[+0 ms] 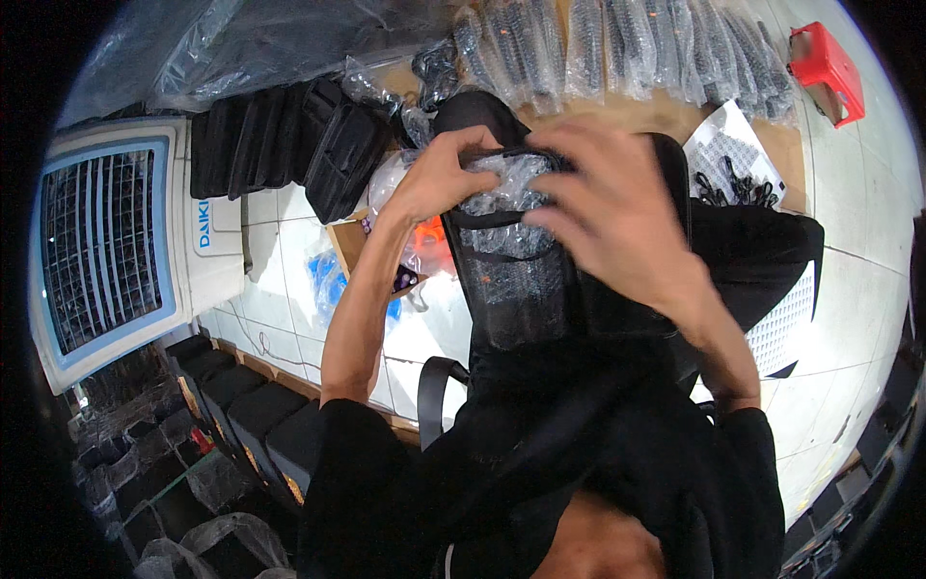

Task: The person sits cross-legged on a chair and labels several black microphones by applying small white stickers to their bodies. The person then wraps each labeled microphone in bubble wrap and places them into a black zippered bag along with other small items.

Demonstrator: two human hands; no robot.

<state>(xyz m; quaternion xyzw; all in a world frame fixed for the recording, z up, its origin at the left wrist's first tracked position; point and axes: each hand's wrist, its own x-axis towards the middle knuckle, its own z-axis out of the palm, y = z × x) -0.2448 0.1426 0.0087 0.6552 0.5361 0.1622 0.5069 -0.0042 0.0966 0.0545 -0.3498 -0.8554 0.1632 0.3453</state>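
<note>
In front of me lies an open black padded case. A long item in clear bubble wrap rests in it, with black straps across its upper part. My left hand is closed at the upper left edge of the case, its thumb against the bubble wrap. Over the upper right of the wrapped item is my right hand, slightly blurred, with thumb and fingers apart. Its fingertips are close to the wrap; whether they touch it I cannot tell.
Several bubble-wrapped pieces lie in a row at the back. Black cases stand at the left beside a white air cooler. Black cables lie on white paper at right. A red stool stands far right.
</note>
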